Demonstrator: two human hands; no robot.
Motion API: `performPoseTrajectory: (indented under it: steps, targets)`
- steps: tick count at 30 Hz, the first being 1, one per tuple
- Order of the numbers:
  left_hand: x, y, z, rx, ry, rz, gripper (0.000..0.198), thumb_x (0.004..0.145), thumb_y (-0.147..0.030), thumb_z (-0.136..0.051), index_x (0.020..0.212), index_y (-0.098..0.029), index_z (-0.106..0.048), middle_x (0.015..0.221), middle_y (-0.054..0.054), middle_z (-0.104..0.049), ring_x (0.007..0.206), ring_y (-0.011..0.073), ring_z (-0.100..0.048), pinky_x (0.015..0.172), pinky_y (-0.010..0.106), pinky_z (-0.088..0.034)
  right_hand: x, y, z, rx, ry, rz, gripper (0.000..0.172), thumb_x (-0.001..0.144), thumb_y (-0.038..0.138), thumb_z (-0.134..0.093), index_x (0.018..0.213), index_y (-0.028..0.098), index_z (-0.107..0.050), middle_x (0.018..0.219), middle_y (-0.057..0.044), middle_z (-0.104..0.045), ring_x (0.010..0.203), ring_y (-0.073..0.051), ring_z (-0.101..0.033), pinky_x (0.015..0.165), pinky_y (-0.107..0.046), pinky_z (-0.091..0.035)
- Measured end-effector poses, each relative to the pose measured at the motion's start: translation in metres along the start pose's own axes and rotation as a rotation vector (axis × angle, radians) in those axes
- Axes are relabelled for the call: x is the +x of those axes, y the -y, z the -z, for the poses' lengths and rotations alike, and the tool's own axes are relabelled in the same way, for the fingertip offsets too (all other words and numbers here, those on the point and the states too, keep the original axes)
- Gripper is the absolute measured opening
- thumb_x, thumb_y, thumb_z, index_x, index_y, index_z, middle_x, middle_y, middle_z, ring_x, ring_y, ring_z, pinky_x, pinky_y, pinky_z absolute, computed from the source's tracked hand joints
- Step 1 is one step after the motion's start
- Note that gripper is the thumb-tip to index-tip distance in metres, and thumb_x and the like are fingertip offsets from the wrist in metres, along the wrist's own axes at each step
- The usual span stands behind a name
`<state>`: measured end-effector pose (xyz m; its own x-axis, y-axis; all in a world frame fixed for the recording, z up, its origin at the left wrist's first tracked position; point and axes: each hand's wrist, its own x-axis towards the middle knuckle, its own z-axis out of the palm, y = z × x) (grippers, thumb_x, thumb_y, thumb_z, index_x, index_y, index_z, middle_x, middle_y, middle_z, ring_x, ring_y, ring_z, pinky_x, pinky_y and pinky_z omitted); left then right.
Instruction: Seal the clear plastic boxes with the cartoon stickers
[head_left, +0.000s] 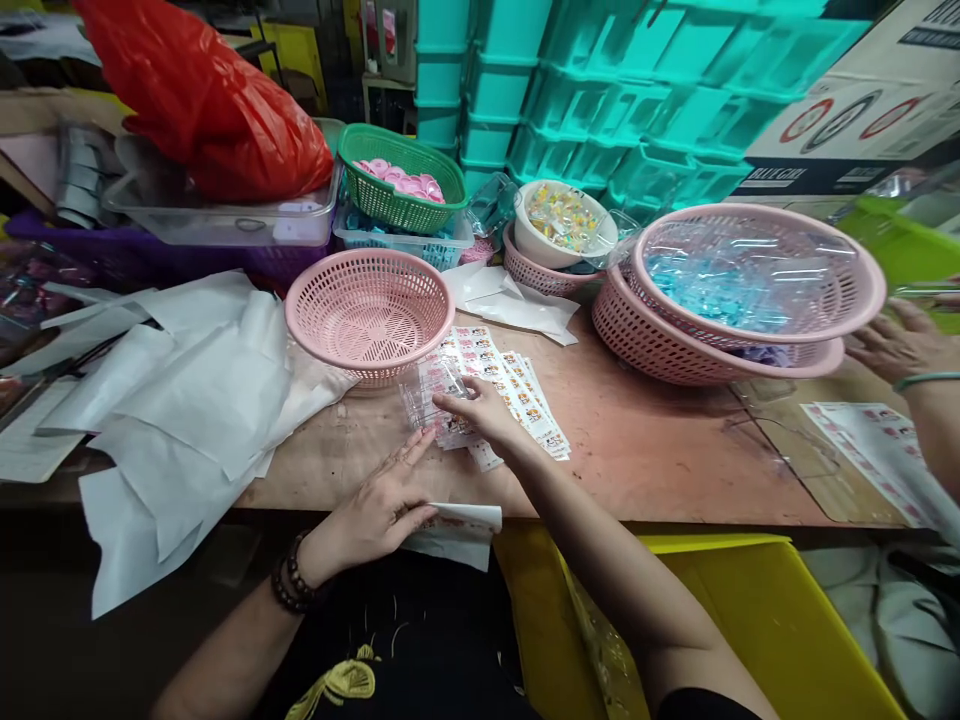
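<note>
We have both hands near the middle of the table (660, 450), working at the thin clear plastic (427, 385) that lies over the left part of the printed sheets (529, 400), just to the near side of the round pink basket (367, 335). Our right hand (484, 410) reaches in with thumb and forefinger stretched toward the plastic; whether they pinch a layer or merely rest on it, we cannot tell. Our left hand (379, 500) is spread low, its fingers together and pointing at the plastic's near edge, its thumb held apart beside a curled sheet (454, 540) that overhangs the table's near edge. We cannot make out whether that thumb pins the sheet. To handle this film well, we do best to take one layer by its edge, rolling it lightly between fingertip and thumb, since such slick pieces probably cling together. A gentle left fingertip on the near edge should steady the rest, and a low, flat lift should keep the printed sheets from fanning further. The curled sheet looks ready to slip, so we watch our left wrist around it. The white paper pile (195, 390) at left sits close enough that we keep that elbow from sweeping wide.
</note>
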<state>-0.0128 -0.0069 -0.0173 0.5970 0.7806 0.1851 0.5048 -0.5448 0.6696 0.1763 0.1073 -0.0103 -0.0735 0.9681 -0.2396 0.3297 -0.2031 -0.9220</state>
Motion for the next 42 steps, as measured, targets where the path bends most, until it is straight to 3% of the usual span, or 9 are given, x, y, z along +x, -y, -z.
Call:
performPoseTrajectory:
  steps: [6,12,17,20,23,26,31,36,42]
  targets:
    - [-0.019,0.004,0.001,-0.137,0.032,0.072,0.021,0.097,-0.025,-0.055,0.092,-0.019,-0.075,0.168,0.008,-0.018,0.151,0.0339,-0.026,0.121,0.049,-0.034,-0.025,0.003,-0.007,0.016,-0.105,0.089,0.087,0.061,0.048,-0.083,0.134,0.017,-0.047,0.132,-0.018,-0.057,0.112,-0.029,-0.061,0.091,-0.044,-0.053]
    - [-0.036,-0.003,0.022,-0.238,0.024,0.098,0.020,0.096,-0.027,-0.057,0.090,-0.018,-0.074,0.148,0.015,-0.054,0.138,0.0297,-0.051,0.114,0.040,-0.044,-0.046,0.023,-0.006,-0.938,-0.446,0.473,0.058,0.088,0.021,-0.055,0.144,0.009,-0.043,0.146,-0.029,-0.048,0.123,-0.043,-0.053,0.093,-0.062,-0.045]
    - [-0.056,-0.009,0.045,-0.241,-0.041,0.090,0.018,0.096,-0.026,-0.058,0.098,-0.019,-0.074,0.127,0.011,-0.071,0.126,0.0244,-0.062,0.108,0.035,-0.048,-0.050,0.014,-0.050,-1.276,-0.432,0.524,0.054,0.093,0.005,-0.030,0.144,0.008,-0.048,0.144,-0.029,-0.052,0.120,-0.042,-0.056,0.090,-0.065,-0.045]
    - [-0.066,-0.010,0.059,-0.237,-0.051,0.153,0.020,0.096,-0.028,-0.057,0.096,-0.019,-0.075,0.105,0.008,-0.077,0.101,0.0204,-0.072,0.089,0.028,-0.056,-0.060,0.018,-0.067,-1.272,-0.339,0.514,0.055,0.093,0.009,-0.036,0.148,0.008,-0.044,0.149,-0.029,-0.047,0.124,-0.043,-0.054,0.093,-0.067,-0.043]
    - [-0.066,-0.012,0.072,-0.240,-0.020,0.268,0.024,0.096,-0.032,-0.057,0.089,-0.018,-0.076,0.079,0.003,-0.074,0.070,0.0143,-0.068,0.062,0.021,-0.051,-0.072,0.038,-0.054,-1.146,-0.193,0.509,0.053,0.096,0.025,-0.047,0.146,0.011,-0.048,0.148,-0.027,-0.048,0.121,-0.041,-0.056,0.093,-0.062,-0.047]
    - [-0.054,-0.016,0.077,-0.214,0.017,0.273,0.024,0.094,-0.033,-0.059,0.086,-0.018,-0.076,0.073,0.001,-0.071,0.065,0.0130,-0.065,0.059,0.020,-0.047,-0.088,0.059,-0.022,-0.846,-0.097,0.535,0.043,0.097,0.038,-0.051,0.136,0.020,-0.058,0.135,-0.018,-0.061,0.113,-0.031,-0.062,0.095,-0.049,-0.050]
    - [-0.021,-0.022,0.057,-0.421,-0.007,0.265,0.016,0.087,-0.032,-0.069,0.087,-0.017,-0.076,0.075,0.002,-0.073,0.070,0.0144,-0.067,0.065,0.022,-0.051,-0.116,0.056,0.013,-0.612,0.394,0.464,0.028,0.083,0.038,-0.073,0.105,0.021,-0.072,0.093,-0.006,-0.073,0.085,-0.021,-0.067,0.075,-0.033,-0.052]
    - [-0.004,-0.019,0.027,-0.829,-0.252,0.454,0.044,0.067,-0.036,-0.088,0.103,-0.015,-0.074,0.091,0.006,-0.077,0.077,0.0177,-0.071,0.070,0.026,-0.058,-0.125,0.042,0.031,-0.422,0.405,0.193,0.017,0.087,0.035,-0.067,0.088,0.018,-0.071,0.076,-0.002,-0.070,0.069,-0.017,-0.063,0.062,-0.027,-0.046]
    - [0.002,-0.023,0.016,-0.899,-0.170,0.423,0.034,0.081,-0.044,-0.077,0.096,-0.013,-0.078,0.092,0.008,-0.079,0.084,0.0201,-0.073,0.077,0.028,-0.058,-0.129,0.039,0.031,-0.418,0.174,0.404,0.016,0.086,0.039,-0.069,0.086,0.023,-0.071,0.085,-0.004,-0.075,0.079,-0.019,-0.067,0.075,-0.033,-0.050]
